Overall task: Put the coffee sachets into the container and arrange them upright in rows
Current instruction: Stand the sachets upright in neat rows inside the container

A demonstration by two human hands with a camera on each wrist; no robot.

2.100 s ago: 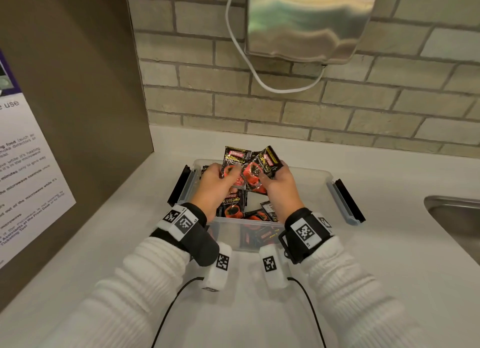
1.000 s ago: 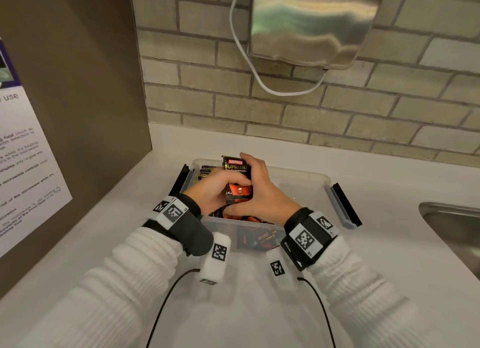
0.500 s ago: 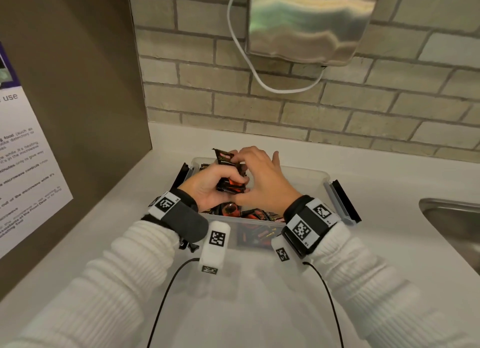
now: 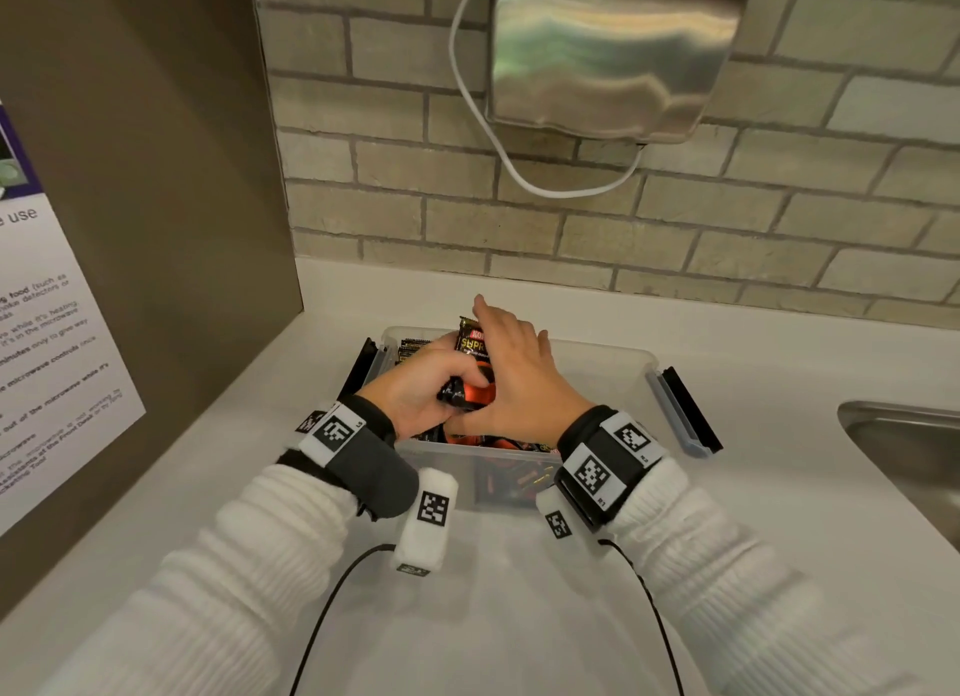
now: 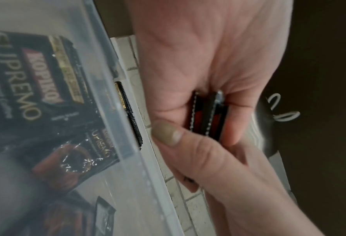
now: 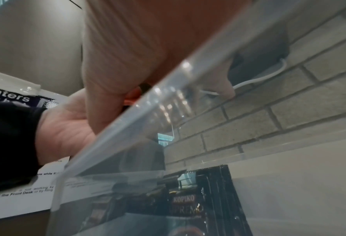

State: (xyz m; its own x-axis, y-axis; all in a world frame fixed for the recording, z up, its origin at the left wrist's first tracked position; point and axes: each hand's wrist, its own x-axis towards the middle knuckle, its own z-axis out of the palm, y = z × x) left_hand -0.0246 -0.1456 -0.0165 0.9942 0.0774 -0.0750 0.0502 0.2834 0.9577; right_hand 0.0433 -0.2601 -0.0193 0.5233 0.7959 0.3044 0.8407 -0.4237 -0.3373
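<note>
A clear plastic container (image 4: 613, 362) stands on the white counter. Over its left half my left hand (image 4: 415, 391) grips a small stack of black-and-red coffee sachets (image 4: 470, 347) by the lower end. My right hand (image 4: 514, 378) lies flat against the stack's right side with straight fingers. Loose sachets (image 4: 498, 443) lie on the container's floor beneath the hands. A few sachets (image 4: 410, 349) stand at its far left wall. In the left wrist view my fingers (image 5: 232, 127) curl round the sachets' serrated edges (image 5: 206, 115). The right wrist view shows the container's rim (image 6: 168, 95) and a sachet (image 6: 204, 199) behind the wall.
The container's latches (image 4: 685, 409) hang open at both ends. A steel sink (image 4: 904, 435) is set into the counter at the right. A metal wall unit (image 4: 608, 56) with a white cable (image 4: 483, 123) hangs above. A brown panel with a notice (image 4: 52, 357) closes the left side.
The two fanned handfuls were brought together into one stack in my left hand. My right hand has let go, straightened its fingers and now presses flat on the stack, which stands more upright.
</note>
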